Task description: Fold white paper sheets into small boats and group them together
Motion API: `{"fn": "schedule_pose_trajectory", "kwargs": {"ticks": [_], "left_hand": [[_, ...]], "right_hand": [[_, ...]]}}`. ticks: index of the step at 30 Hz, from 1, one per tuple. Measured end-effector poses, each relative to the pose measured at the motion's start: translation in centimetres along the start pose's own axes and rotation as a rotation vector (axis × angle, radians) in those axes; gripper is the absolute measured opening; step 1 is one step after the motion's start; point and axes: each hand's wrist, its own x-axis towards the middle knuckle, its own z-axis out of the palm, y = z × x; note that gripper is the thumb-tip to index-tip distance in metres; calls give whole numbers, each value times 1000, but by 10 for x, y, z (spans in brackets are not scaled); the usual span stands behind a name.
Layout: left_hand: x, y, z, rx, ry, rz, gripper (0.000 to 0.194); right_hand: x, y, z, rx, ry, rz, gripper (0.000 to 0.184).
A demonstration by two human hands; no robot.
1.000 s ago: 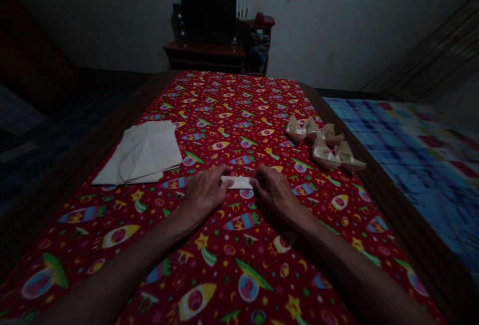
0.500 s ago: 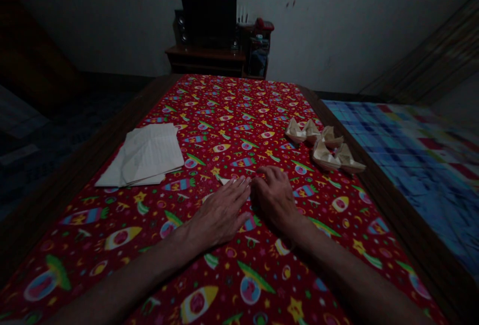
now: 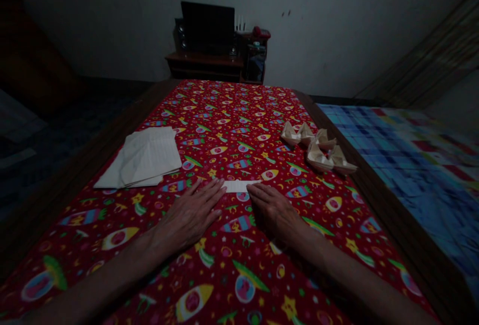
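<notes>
A narrow folded strip of white paper [image 3: 236, 186] lies flat on the red patterned cloth [image 3: 239, 245], between my two hands. My left hand [image 3: 194, 210] rests flat with its fingers spread, the fingertips on the strip's left end. At the right end, my right hand [image 3: 275, 208] has its fingers close together and stretched over the paper, palm down. Both ends of the strip are partly covered by fingers.
On the left of the cloth lies a stack of white paper sheets [image 3: 145, 158]. Several folded paper shapes [image 3: 322, 150] stand at the right edge. Beyond the table's far end are a dark monitor [image 3: 207, 28] and a small desk [image 3: 204, 62].
My left hand has slid left along the strip, away from the right hand, uncovering the paper's middle. My right hand's fingers have gone from curled to stretched out.
</notes>
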Motion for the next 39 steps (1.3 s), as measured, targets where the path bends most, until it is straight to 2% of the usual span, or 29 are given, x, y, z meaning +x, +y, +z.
{"fn": "schedule_pose_trajectory", "kwargs": {"ticks": [8, 14, 17, 20, 23, 27, 30, 32, 39], "left_hand": [[20, 18, 8, -6, 21, 14, 48], [4, 2, 4, 1, 36, -20, 41], [1, -6, 3, -35, 52, -51, 38], [11, -12, 7, -145, 141, -97, 32], [27, -17, 14, -251, 254, -155, 31], [42, -21, 16, -370, 250, -202, 26], [40, -21, 14, -479, 220, -248, 23], [36, -20, 12, -530, 247, -272, 24], [27, -14, 6, -625, 448, -270, 14]], "right_hand": [[13, -15, -8, -19, -73, 49, 45], [-8, 5, -5, -80, 22, 46, 40], [-8, 9, -4, -100, 50, 49, 36], [5, 8, -9, -81, 12, 135, 23], [19, 8, -12, -35, 51, 216, 22], [24, 12, -5, 101, 168, 180, 25], [20, 14, 0, 219, 248, 133, 17], [17, 14, 0, 256, 285, 82, 16], [10, 17, -9, 274, 221, 68, 14]]}}
